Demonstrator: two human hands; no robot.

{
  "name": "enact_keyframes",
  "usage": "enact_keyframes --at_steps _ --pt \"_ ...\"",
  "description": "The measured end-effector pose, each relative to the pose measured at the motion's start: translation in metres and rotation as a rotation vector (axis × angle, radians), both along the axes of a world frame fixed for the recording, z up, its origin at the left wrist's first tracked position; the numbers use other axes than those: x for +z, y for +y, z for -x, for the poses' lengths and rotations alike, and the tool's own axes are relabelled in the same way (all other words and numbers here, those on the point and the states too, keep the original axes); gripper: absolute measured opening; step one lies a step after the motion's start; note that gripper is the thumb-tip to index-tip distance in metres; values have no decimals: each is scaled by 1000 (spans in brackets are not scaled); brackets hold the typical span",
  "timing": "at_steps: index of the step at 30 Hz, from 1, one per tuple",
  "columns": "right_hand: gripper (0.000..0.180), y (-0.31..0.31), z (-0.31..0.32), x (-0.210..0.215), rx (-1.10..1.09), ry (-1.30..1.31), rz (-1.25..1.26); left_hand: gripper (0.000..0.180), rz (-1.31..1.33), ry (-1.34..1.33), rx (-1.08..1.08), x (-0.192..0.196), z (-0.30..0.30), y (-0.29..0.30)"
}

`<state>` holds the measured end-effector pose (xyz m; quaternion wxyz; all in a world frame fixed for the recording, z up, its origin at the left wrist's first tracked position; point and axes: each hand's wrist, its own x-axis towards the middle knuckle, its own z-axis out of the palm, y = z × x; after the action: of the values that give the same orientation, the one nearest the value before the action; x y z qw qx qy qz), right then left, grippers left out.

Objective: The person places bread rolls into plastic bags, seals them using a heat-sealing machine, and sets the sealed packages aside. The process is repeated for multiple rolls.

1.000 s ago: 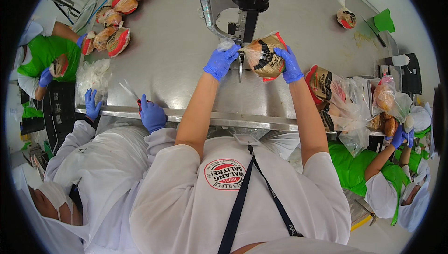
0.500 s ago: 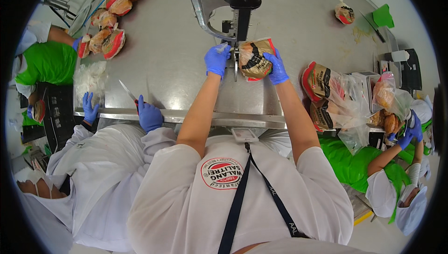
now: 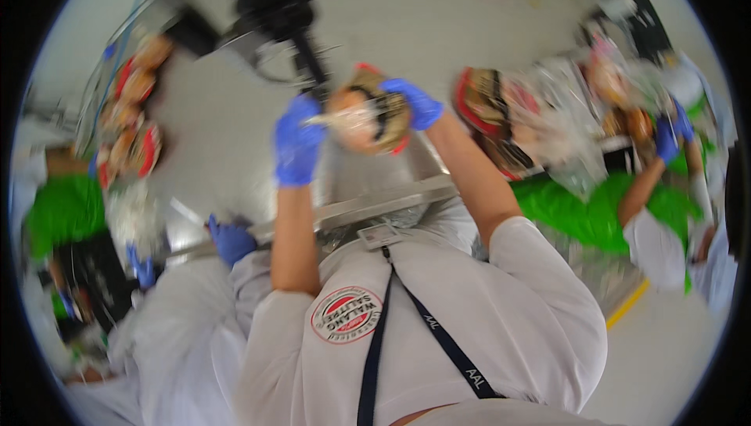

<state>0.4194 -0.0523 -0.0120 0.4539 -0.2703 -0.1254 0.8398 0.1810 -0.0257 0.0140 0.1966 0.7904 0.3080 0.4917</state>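
Bright light glints off the blurred metal table; fisheye distortion bends edges.

Blue-gloved hands, red-black-gold bag

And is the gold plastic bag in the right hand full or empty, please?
Full: the gold plastic bag bulges, orange contents showing through film.

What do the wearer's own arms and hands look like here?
The left hand and right hand wear blue gloves ending around the wrists. The forearms are bare, without visible bands or markings; above them are loose white short sleeves. Blur hides finer glove detail.
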Motion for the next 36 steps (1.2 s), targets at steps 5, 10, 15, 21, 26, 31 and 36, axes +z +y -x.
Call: enact_keyframes --at_steps 5,10,15,21,26,31,36 --pt "57 -46 -14 67 -287 -855 -249 15 498 -381 -16 71 79 -9" --pt "48 -114 -160 67 -1014 -2581 -225 14 672 -586 496 97 106 3" --pt "60 -143 -205 53 -70 -2307 495 21 807 -506 662 0 208 56" --pt "45 -124 -193 21 -153 -2442 9 39 406 -637 498 36 109 29" --pt "26 -107 -133 60 -641 -1585 -250 36 761 -562 -384 38 -25 -55" --pt "15 -71 -53 55 -717 -380 -59 89 757 123 -397 -16 -114 -110" --pt "21 -46 -67 13 -648 -335 -144 90 974 30 -471 -91 -114 -60"
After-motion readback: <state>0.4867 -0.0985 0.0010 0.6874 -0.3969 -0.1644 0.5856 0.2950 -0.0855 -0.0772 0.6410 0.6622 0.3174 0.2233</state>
